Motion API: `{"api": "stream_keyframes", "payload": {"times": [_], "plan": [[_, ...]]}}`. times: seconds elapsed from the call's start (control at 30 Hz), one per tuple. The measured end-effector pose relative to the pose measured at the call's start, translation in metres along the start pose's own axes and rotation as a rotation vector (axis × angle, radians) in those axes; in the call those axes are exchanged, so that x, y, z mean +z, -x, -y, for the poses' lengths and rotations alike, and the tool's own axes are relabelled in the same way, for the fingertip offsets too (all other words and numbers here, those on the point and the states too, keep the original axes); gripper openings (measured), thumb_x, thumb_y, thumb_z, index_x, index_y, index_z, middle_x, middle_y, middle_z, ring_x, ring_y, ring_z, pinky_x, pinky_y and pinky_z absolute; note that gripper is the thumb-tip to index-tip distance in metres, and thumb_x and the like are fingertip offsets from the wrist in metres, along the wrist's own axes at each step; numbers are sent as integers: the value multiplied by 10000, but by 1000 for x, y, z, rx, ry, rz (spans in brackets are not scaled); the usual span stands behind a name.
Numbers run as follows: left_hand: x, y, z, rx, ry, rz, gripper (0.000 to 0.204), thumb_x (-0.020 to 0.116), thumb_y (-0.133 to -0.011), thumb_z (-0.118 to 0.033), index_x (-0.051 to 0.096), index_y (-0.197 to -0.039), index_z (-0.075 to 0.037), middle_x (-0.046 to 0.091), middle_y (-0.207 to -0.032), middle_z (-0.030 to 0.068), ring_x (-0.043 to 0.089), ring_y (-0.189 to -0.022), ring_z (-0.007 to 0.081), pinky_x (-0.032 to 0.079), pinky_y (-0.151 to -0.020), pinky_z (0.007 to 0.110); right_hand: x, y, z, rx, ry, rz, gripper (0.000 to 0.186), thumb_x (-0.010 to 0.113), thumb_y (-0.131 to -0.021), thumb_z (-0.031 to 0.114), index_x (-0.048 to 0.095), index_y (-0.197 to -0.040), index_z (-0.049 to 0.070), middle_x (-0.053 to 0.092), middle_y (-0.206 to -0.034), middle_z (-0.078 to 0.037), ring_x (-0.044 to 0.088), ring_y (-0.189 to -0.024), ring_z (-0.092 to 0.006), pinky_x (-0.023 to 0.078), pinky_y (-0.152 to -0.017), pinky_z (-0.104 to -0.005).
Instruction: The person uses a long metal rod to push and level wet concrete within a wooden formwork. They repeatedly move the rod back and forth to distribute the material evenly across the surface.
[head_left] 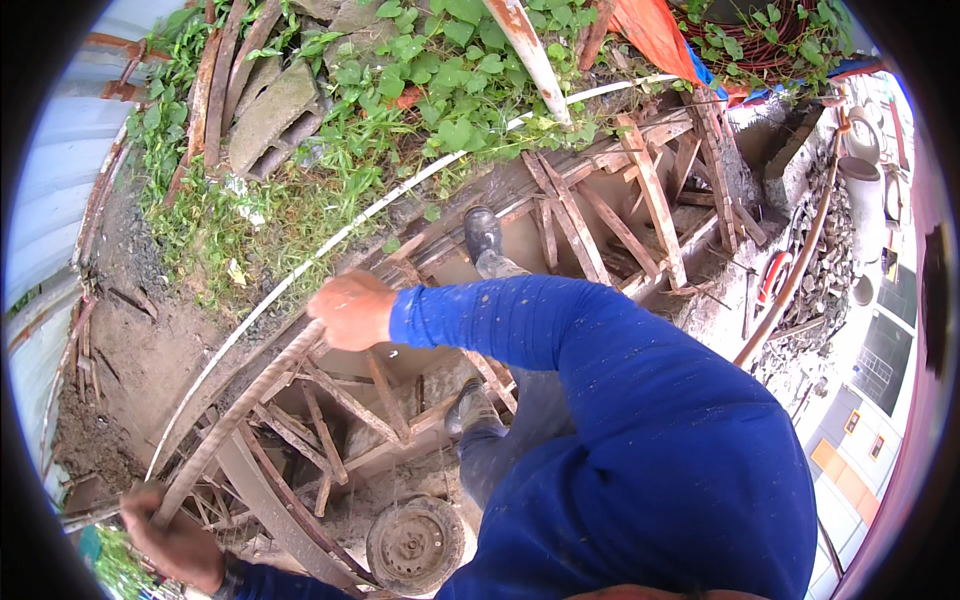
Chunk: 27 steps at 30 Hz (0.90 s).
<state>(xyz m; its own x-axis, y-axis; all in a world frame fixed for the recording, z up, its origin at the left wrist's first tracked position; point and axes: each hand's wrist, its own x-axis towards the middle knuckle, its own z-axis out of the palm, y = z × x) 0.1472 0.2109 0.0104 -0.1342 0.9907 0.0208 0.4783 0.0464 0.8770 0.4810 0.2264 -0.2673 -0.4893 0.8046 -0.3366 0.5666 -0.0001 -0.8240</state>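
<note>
Wooden strip [240,412], long and mud-brown, held slantwise at the left of the trench, above the timber framework [385,400]. Left hand [175,540]: curled around the lower end, slightly blurred. Right hand [352,308]: closed in a fist on the upper end. Just beyond the strip, a thin white line [345,232] curving along the bank, pipe or cord, cannot tell. Obstructions: crossed braces below the strip and farther right [655,205], with muddy water among them; two rubber boots [484,234] amid the timbers. Near the lower boot, a muddy round wheel [416,545]. Outward, up the bank: green weeds [450,110], grey concrete block [275,120], rusty white pole [530,60], orange tarp [655,38]. Far left, pale metal sheeting [55,170]. Far right, broken rubble [822,255] beside a brown pole [800,285].
</note>
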Motion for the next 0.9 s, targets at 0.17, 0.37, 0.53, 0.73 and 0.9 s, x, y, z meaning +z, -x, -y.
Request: {"api": "stream_keyframes", "payload": {"times": [0.17, 0.37, 0.53, 0.73, 0.9], "plan": [[-16, 11, -45, 161, -540, -105, 418, 390, -1154, -321, 555, -910, -25, 535, -876, 65, 516, -846, 180, 467, -850, 353, 13, -24, 34, -134, -62, 29, 213, 625, -756, 120, 735, -902, 11, 727, -905, -248, 714, -901, -444, 570, -844, -517], [75, 13, -19, 80, -453, 53, 458, 439, -1115, -377, 586, -847, -37, 560, -853, 78, 510, -762, 181, 433, -688, 337, 29, -40, -29, -87, -95, 213, 278, 622, -809, 141, 736, -1031, 19, 738, -991, -247, 712, -981, -427, 557, -914, -518], [164, 43, 24, -163, -165, 125, 423, 459, -1115, -326, 591, -851, -23, 548, -855, 53, 494, -743, 116, 403, -622, 246, 31, -15, -123, 54, 72, 222, 331, 616, -817, 168, 732, -1100, 40, 738, -1076, -239, 698, -1075, -421, 544, -955, -516], [205, 66, 83, -366, -33, 108, 374, 441, -1131, -305, 628, -967, -25, 563, -924, 32, 487, -726, 94, 424, -629, 248, 2, 7, -188, 121, 298, 286, 309, 625, -821, 186, 758, -1071, 62, 752, -1077, -215, 710, -1063, -413, 565, -935, -512], [232, 83, 114, -490, 206, 146, 391, 478, -1116, -376, 654, -1018, -40, 622, -852, 23, 571, -725, 109, 439, -641, 254, 0, 32, -226, 265, 284, 197, 367, 618, -802, 180, 754, -1131, 89, 745, -1120, -215, 694, -1098, -414, 543, -977, -517]]}}
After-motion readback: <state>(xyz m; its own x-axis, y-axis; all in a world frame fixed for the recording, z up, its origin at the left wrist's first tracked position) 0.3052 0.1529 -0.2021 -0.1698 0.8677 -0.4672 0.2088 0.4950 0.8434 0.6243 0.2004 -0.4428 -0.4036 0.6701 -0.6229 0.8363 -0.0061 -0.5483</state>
